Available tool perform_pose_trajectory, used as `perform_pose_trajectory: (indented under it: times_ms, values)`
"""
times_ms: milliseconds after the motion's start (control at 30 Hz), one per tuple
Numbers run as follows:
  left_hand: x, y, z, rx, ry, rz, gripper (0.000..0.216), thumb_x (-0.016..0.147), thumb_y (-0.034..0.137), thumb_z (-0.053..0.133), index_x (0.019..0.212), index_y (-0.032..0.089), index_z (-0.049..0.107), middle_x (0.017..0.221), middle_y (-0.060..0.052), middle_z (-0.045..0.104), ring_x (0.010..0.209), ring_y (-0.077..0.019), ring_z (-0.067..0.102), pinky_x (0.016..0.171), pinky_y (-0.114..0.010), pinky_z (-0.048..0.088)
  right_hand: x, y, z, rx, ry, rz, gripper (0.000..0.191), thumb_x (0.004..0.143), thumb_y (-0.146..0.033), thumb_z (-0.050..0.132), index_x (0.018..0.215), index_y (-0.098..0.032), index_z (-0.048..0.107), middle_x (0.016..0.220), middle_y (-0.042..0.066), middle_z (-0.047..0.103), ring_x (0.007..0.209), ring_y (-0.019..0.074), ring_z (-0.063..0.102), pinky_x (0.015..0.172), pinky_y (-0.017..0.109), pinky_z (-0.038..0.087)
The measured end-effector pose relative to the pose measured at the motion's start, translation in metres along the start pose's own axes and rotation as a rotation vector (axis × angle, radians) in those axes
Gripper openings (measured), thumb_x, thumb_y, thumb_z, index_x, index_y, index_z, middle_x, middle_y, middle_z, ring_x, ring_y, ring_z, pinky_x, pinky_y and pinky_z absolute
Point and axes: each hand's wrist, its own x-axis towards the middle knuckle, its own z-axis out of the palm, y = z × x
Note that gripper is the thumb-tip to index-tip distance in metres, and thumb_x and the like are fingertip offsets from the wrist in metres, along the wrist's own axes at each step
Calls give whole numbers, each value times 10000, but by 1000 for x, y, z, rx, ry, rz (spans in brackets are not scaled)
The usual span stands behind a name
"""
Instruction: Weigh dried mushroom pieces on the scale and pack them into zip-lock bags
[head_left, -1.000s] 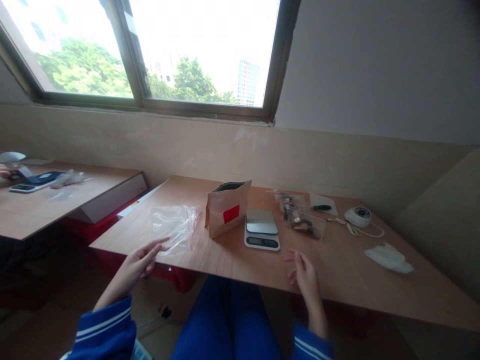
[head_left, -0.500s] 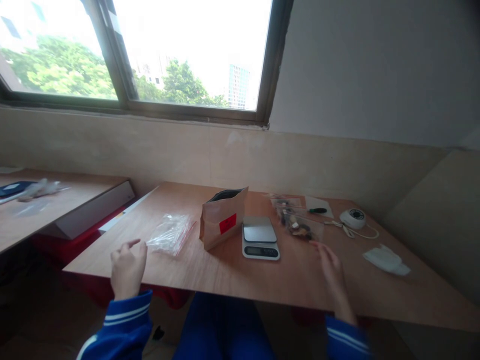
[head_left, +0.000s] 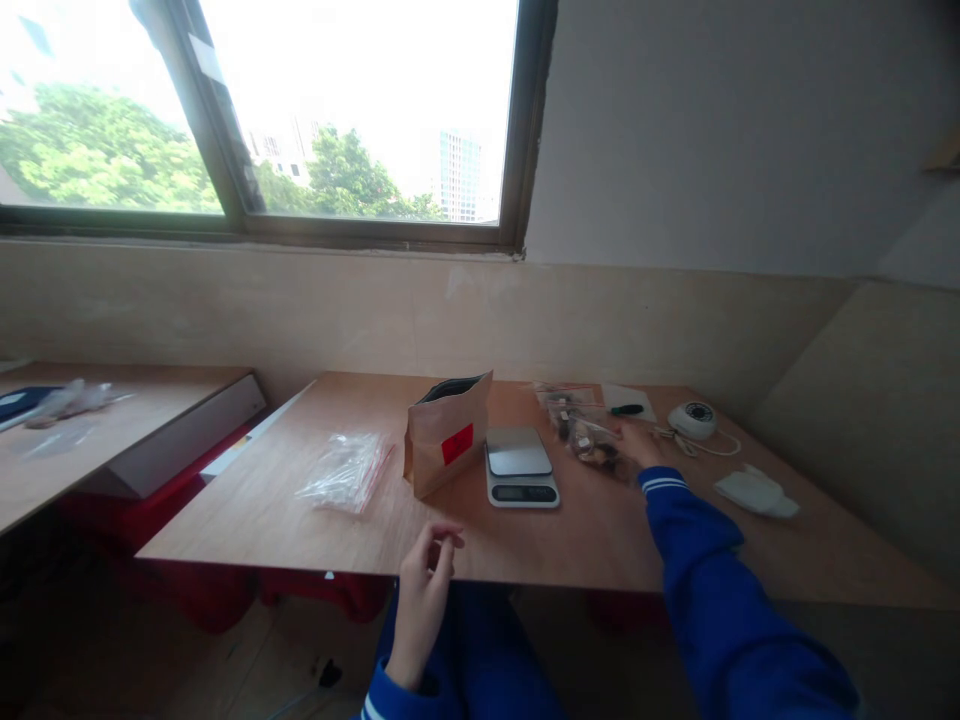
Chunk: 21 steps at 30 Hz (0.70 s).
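The person sits at the wooden table, blue sleeves on both arms. The right hand is stretched out to the filled clear bag, which lies on the table just right of the small kitchen scale. The fingertips touch the bag's near end, but I cannot tell whether they grip it. The left hand hangs over the table's near edge, fingers loosely curled and holding nothing. A brown paper pouch stands open just left of the scale, and 1 pile of empty zip bags lies further left.
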Motion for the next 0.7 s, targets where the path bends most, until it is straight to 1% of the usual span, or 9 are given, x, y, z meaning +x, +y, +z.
perform_pose_trajectory:
  times_ms: [67,133,233,267,333,433,500,600,700]
  values:
    - [1,13,15,-64,-55,-1,233,834,415,538,880,205,627,765,-45,629,623,-166,539,582,-269,415,-13,-9,-11,-6,-99,-32,151,640,-120,663,512,-152,588,589,75,643,660,223,599,667,335,410]
    - [2,29,34,-144,-137,10,237,834,422,541,861,199,618,734,-39,604,605,-153,532,582,-264,426,-34,-23,-22,-5,-151,-70,151,665,-108,630,534,-171,591,587,49,635,627,196,585,619,288,397]
    - [3,54,62,-255,-254,46,282,848,454,513,899,191,601,788,-57,622,599,-139,535,567,-257,434,-83,-55,-34,13,-109,-128,139,762,-143,532,661,-191,615,750,69,663,717,195,598,627,268,399]
    - [3,60,69,-279,-244,48,305,856,475,490,923,193,586,789,-54,625,578,-131,529,559,-255,437,-103,-68,-36,60,-41,-167,145,794,-160,497,724,-193,619,807,80,663,746,200,603,637,273,406]
    - [2,66,77,-342,-173,27,354,861,519,455,976,196,541,820,-53,627,560,-123,540,552,-256,452,-147,-98,-34,224,-49,-234,158,843,-199,450,826,-200,607,843,68,662,758,201,614,652,279,428]
    - [2,57,72,-399,-68,-44,399,836,569,462,976,197,496,813,-42,616,608,-135,581,571,-257,471,-202,-138,-23,485,-218,-319,199,886,-234,409,854,-208,604,854,49,662,780,196,627,678,283,463]
    - [4,43,63,-384,28,-105,408,795,594,506,880,195,499,715,-10,579,606,-134,566,568,-248,457,-225,-156,-12,572,-309,-369,222,894,-219,404,871,-200,624,881,57,661,804,195,629,706,285,474]
    - [7,22,49,-408,148,-210,449,692,627,603,741,199,474,593,47,478,543,-109,498,528,-229,414,-240,-168,0,601,-378,-430,243,897,-191,414,851,-195,652,860,56,657,784,188,625,713,283,472]
    - [9,11,43,-493,139,-231,480,642,626,649,660,195,438,556,72,416,505,-80,439,507,-212,378,-241,-169,6,619,-410,-461,275,919,-205,400,844,-195,664,848,50,651,780,180,625,705,271,465]
